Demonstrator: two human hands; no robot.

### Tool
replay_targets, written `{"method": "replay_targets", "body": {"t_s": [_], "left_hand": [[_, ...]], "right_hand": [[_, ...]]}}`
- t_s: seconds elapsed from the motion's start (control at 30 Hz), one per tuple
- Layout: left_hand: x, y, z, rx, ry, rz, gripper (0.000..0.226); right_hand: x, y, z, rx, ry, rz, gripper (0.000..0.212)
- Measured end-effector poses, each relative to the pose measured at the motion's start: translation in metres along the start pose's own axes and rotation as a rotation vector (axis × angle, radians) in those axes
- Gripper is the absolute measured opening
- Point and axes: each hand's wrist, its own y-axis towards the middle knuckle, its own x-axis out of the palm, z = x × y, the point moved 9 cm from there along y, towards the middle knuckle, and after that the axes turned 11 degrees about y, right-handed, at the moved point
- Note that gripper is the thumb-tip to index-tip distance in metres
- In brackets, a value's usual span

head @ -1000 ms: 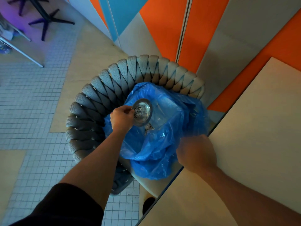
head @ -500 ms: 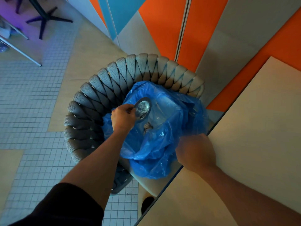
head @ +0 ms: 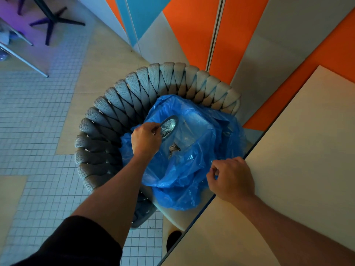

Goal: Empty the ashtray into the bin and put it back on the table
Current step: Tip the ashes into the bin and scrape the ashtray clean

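Observation:
My left hand (head: 147,140) grips a small round metal ashtray (head: 169,126) by its rim and holds it tipped steeply over the open blue bin bag (head: 192,169). Some ash still clings inside the ashtray, and a small heap of ash (head: 173,148) lies in the bag below it. The bag sits on the seat of a grey woven chair (head: 123,104). My right hand (head: 231,178) pinches the bag's near edge, next to the beige table (head: 299,154).
The table's edge runs diagonally along the right, close to the chair. An orange, grey and blue panelled wall (head: 240,35) stands behind the chair. Tiled floor (head: 34,131) lies to the left, with a dark table base (head: 51,20) at the far upper left.
The ashtray has tilted further, nearly edge-on, and more ash has dropped into the bag. My right hand stays at the bag's edge.

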Motion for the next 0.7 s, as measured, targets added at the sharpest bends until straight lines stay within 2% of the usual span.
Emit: {"method": "replay_targets", "body": {"t_s": [0.5, 0.7], "left_hand": [[0.002, -0.004, 0.007, 0.053, 0.025, -0.002, 0.015], [0.012, -0.005, 0.008, 0.077, 0.086, -0.072, 0.017]], "right_hand": [[0.0, 0.0, 0.001, 0.004, -0.007, 0.004, 0.025], [0.002, 0.0, 0.001, 0.005, -0.012, 0.002, 0.025]]}}
